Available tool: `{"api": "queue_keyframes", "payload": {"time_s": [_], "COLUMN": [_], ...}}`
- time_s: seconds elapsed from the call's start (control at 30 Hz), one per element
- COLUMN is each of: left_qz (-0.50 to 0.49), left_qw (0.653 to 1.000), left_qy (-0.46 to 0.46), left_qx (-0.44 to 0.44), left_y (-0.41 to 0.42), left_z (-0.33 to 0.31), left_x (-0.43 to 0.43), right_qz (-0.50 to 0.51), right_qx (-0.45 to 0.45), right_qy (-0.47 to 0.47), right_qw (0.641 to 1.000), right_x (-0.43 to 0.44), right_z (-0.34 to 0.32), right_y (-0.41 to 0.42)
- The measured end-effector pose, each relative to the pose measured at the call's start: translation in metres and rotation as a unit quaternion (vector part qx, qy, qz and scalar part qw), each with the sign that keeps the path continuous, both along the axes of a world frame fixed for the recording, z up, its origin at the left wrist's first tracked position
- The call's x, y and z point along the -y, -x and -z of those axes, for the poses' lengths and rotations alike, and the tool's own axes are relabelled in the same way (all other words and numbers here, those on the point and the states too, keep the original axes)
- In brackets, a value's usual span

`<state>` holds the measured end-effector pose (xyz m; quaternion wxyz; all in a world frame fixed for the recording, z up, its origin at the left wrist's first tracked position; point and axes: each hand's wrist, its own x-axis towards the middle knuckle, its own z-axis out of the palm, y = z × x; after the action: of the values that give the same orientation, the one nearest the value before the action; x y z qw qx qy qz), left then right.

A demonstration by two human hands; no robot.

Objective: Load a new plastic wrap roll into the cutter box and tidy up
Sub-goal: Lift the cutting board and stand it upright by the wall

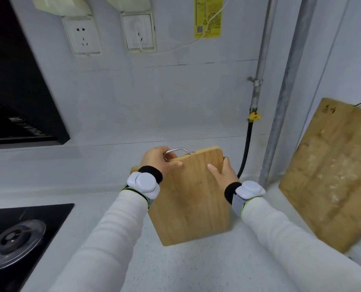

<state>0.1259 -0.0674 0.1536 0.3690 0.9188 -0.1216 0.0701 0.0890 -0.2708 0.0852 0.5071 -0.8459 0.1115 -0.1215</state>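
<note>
Gripping a small bamboo cutting board (192, 205), past a gas burner (15, 239) lower left: left hand (157, 162) curled round the corner by its metal handle (178, 150), right hand (223, 173) pinching the right edge. Right of the grip, a larger worn board (333, 175) leaning against the wall (175, 102); farther up, two sockets (82, 36).

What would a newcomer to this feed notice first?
The small bamboo cutting board at centre, gripped by the left hand at its metal handle and the right hand on its right edge. Next, the larger worn cutting board leaning against the wall at right, and the gas burner at lower left.
</note>
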Motion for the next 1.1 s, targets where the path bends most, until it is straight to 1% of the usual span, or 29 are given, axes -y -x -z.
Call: {"api": "queue_keyframes", "payload": {"time_s": [0.1,0.2,0.27,0.37,0.43,0.5,0.57,0.7,0.77,0.9,1.0,1.1], "left_qz": [-0.019,-0.049,-0.06,-0.064,-0.043,-0.021,-0.012,0.0,0.007,0.014,0.021,0.022], "left_qw": [1.0,0.999,0.997,0.98,0.975,0.974,0.978,0.986,0.987,0.987,0.987,0.988], "left_qy": [-0.018,-0.006,0.047,0.167,0.186,0.188,0.167,0.057,0.009,-0.015,-0.011,-0.004], "left_qx": [-0.003,-0.001,-0.028,-0.087,-0.117,-0.125,-0.121,-0.154,-0.162,-0.16,-0.156,-0.151], "left_y": [-0.003,-0.011,-0.016,-0.017,-0.019,-0.021,-0.026,-0.036,-0.038,-0.044,-0.047,-0.047], "left_z": [0.005,0.016,0.027,0.049,0.068,0.082,0.09,0.102,0.104,0.099,0.099,0.099], "left_x": [-0.011,-0.026,-0.04,-0.056,-0.064,-0.066,-0.068,-0.067,-0.065,-0.06,-0.059,-0.058], "right_qz": [0.016,0.031,0.038,0.04,0.041,0.035,0.029,0.018,0.02,0.05,0.056,0.067], "right_qx": [-0.019,-0.033,-0.036,-0.028,-0.029,-0.03,-0.044,-0.14,-0.148,-0.119,-0.125,-0.119], "right_qy": [0.007,0.014,0.014,0.019,0.014,0.004,0.023,0.104,0.089,0.084,0.096,0.089], "right_qw": [1.0,0.999,0.999,0.999,0.999,0.999,0.998,0.985,0.985,0.988,0.986,0.987], "right_x": [0.004,0.009,0.008,0.009,0.011,0.014,0.018,0.028,0.027,0.025,0.027,0.03], "right_z": [0.01,0.022,0.026,0.026,0.029,0.033,0.037,0.051,0.06,0.068,0.068,0.072], "right_y": [0.003,0.007,0.008,0.008,0.008,0.011,0.013,0.019,0.021,0.021,0.02,0.026]}}
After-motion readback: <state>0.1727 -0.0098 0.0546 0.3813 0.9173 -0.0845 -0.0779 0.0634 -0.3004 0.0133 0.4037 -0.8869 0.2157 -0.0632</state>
